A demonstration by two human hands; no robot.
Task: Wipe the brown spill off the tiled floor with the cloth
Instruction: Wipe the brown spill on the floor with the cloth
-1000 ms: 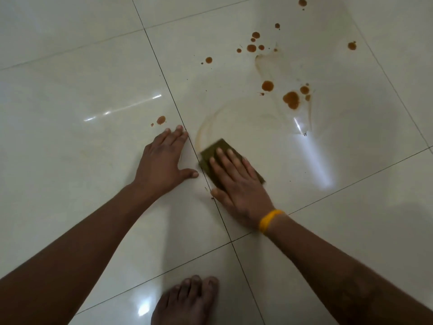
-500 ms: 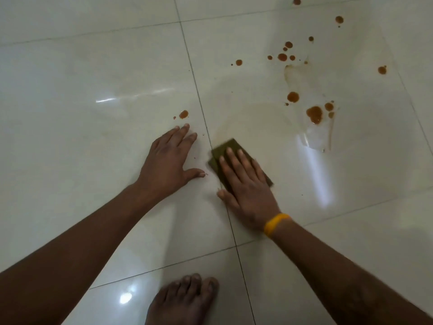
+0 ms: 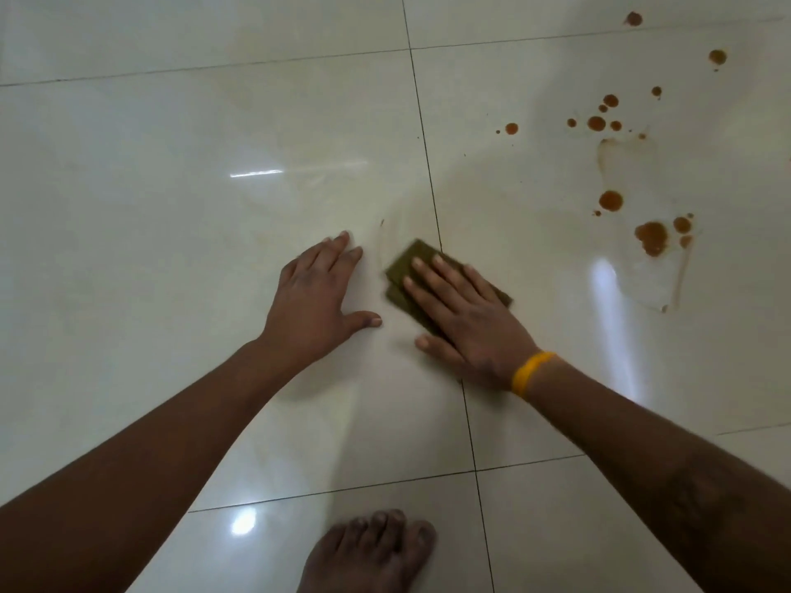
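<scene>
My right hand (image 3: pixel 468 318) lies flat, fingers spread, pressing a folded olive-brown cloth (image 3: pixel 404 269) onto the glossy white tiled floor (image 3: pixel 171 207), right on a grout line. My left hand (image 3: pixel 314 297) rests palm-down on the tile just left of the cloth, holding nothing. Brown spill drops (image 3: pixel 651 236) are scattered to the upper right, with several smaller drops (image 3: pixel 596 123) further back. A faint wet smear arcs just beyond the cloth.
My bare foot (image 3: pixel 368 554) stands at the bottom centre. A yellow band (image 3: pixel 530 372) circles my right wrist. Dark grout lines cross the floor, and bright light reflections sit on the tiles.
My right hand has slid the cloth leftward across the grout line, toward my left hand. The small brown drop beyond my left fingers is gone. The view has shifted left, so the spill lies farther right.
</scene>
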